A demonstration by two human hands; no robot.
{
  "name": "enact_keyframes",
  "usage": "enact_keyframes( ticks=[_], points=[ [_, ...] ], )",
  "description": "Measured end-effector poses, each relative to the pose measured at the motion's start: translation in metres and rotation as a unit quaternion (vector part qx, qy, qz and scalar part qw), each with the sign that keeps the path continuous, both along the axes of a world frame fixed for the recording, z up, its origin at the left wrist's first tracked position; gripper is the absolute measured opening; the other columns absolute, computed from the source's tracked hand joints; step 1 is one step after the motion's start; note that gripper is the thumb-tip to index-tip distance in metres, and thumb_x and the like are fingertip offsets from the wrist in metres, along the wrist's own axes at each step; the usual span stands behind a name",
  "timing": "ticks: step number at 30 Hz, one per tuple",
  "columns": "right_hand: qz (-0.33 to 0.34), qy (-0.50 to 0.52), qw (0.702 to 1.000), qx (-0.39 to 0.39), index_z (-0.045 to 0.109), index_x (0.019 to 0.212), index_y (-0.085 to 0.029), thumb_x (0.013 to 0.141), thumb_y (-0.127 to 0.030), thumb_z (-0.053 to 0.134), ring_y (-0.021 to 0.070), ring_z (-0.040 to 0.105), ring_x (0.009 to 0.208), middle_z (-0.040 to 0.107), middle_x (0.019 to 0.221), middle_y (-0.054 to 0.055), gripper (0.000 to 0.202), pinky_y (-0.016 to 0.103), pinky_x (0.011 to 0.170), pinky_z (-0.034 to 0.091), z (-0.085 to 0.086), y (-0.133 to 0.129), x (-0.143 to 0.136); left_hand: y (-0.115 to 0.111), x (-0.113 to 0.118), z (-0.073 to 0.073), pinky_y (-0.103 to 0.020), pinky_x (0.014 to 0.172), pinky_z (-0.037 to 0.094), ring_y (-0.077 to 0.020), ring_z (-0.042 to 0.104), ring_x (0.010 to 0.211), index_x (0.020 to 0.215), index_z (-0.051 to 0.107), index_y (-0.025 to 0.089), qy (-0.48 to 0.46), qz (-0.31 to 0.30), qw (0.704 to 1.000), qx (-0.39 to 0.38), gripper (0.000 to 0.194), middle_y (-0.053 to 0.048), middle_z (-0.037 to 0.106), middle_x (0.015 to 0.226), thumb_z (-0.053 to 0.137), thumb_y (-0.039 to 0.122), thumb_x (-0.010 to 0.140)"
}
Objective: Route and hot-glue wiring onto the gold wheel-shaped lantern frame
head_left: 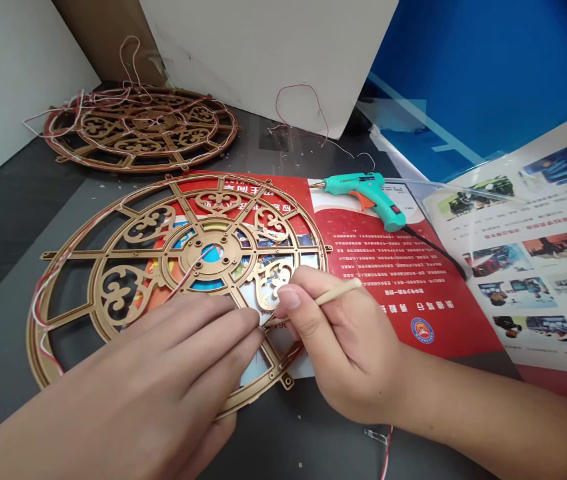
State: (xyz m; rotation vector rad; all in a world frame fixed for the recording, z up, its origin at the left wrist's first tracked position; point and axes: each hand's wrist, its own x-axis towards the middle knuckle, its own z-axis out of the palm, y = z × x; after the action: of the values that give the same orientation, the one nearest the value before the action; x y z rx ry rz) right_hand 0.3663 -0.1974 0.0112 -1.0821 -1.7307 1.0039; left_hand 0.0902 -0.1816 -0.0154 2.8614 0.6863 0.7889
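The left hand (pixel 173 373) lies over the near part of a gold round frame (pixel 191 257), covering a stretch of its rim and spokes; its fingers are together, and whether they grip the frame cannot be told, since the thumb and palm are out of sight. The right hand (pixel 348 347) pinches a thin pale stick (pixel 341 291) between thumb and forefinger. The stick's thin dark end points down beside the left fingertips, where its contact with the frame is hard to make out. Both forearms are cut off by the picture's border, and so is a red-and-white wire (pixel 386 453) at the table's near side.

The frame sits near the middle of the table (pixel 303 433), partly over a red printed sheet (pixel 413 293), with wiring (pixel 53 273) along its left rim. The table is dark grey, dotted with small pale scraps. Toward its far left corner lies a second round frame (pixel 138 145), tangled in wire. A white panel (pixel 263 60) rises at the far edge, with a loose wire loop (pixel 319 107) before it; a blue surface (pixel 463 73) fills the far right. A teal glue gun (pixel 358 187) rests on the sheet's far side, a translucent rod running from its rear, its black cord (pixel 438 248) trailing toward a white printed sheet (pixel 528 260) at the right.
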Motion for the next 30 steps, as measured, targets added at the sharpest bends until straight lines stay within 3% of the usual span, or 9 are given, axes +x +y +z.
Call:
enact_keyframes(
  ticks=[5,10,15,18,22,27,30],
  points=[
    [0.013,-0.009,1.0,0.022,0.046,0.091,-0.03,0.137,-0.036,0.06,0.0133,0.047,0.061,0.048,0.075,-0.008,0.049,0.034,0.061,0.037,0.0,0.002,0.0,0.003,0.004,0.002,-0.049,0.127,0.061,-0.0318,0.08,0.13,0.145,0.077,0.03,0.0,-0.006,1.0,0.011,0.039,-0.007,0.089,0.137,0.065,0.02,0.11],
    [0.021,-0.017,0.999,0.031,0.041,0.092,-0.031,0.134,-0.032,0.062,0.0132,0.042,0.059,0.044,0.075,-0.009,0.048,0.035,0.061,0.035,0.001,0.003,0.0,0.001,-0.001,0.001,-0.049,0.136,0.059,-0.0315,0.081,0.133,0.145,0.077,0.032,-0.007,0.0,1.0,-0.009,0.037,-0.004,0.089,0.138,0.068,0.023,0.11],
    [0.018,0.003,1.0,0.023,0.045,0.091,-0.03,0.133,-0.031,0.064,0.013,0.048,0.062,0.049,0.074,-0.009,0.046,0.033,0.064,0.039,0.0,0.001,0.0,-0.002,-0.005,0.0,-0.046,0.149,0.05,-0.0306,0.078,0.152,0.153,0.077,0.03,0.006,-0.005,1.0,-0.005,0.047,-0.005,0.087,0.149,0.063,0.017,0.11],
    [-0.002,0.044,0.999,0.027,0.052,0.092,-0.028,0.135,-0.03,0.062,0.0127,0.055,0.067,0.059,0.08,-0.006,0.044,0.033,0.067,0.043,-0.004,-0.003,0.001,-0.001,-0.004,0.001,-0.047,0.142,0.057,-0.0308,0.08,0.144,0.15,0.081,0.032,0.018,-0.005,1.0,-0.008,0.046,-0.006,0.088,0.148,0.065,0.017,0.109],
    [-0.042,0.11,0.993,0.023,0.059,0.097,-0.027,0.14,-0.033,0.055,0.0142,0.057,0.072,0.06,0.082,-0.004,0.044,0.033,0.068,0.045,-0.011,-0.007,0.002,0.001,-0.003,0.003,-0.046,0.129,0.062,-0.0307,0.081,0.135,0.152,0.08,0.033,0.013,-0.005,1.0,-0.011,0.046,-0.006,0.088,0.145,0.066,0.019,0.11],
    [-0.014,0.06,0.998,0.02,0.056,0.096,-0.027,0.14,-0.034,0.053,0.0142,0.059,0.07,0.063,0.083,-0.004,0.045,0.033,0.069,0.047,-0.008,-0.006,0.004,0.0,-0.001,0.006,-0.042,0.139,0.055,-0.0285,0.08,0.143,0.158,0.075,0.033,0.013,-0.01,1.0,-0.016,0.048,-0.004,0.088,0.147,0.067,0.019,0.113],
    [-0.012,0.039,0.999,0.018,0.055,0.096,-0.028,0.141,-0.036,0.049,0.014,0.057,0.067,0.062,0.082,-0.004,0.046,0.033,0.067,0.047,-0.005,-0.005,0.004,-0.002,0.0,0.006,-0.042,0.137,0.056,-0.0282,0.08,0.141,0.158,0.075,0.034,0.013,-0.009,1.0,-0.019,0.048,-0.004,0.088,0.146,0.068,0.018,0.113]
  ],
)
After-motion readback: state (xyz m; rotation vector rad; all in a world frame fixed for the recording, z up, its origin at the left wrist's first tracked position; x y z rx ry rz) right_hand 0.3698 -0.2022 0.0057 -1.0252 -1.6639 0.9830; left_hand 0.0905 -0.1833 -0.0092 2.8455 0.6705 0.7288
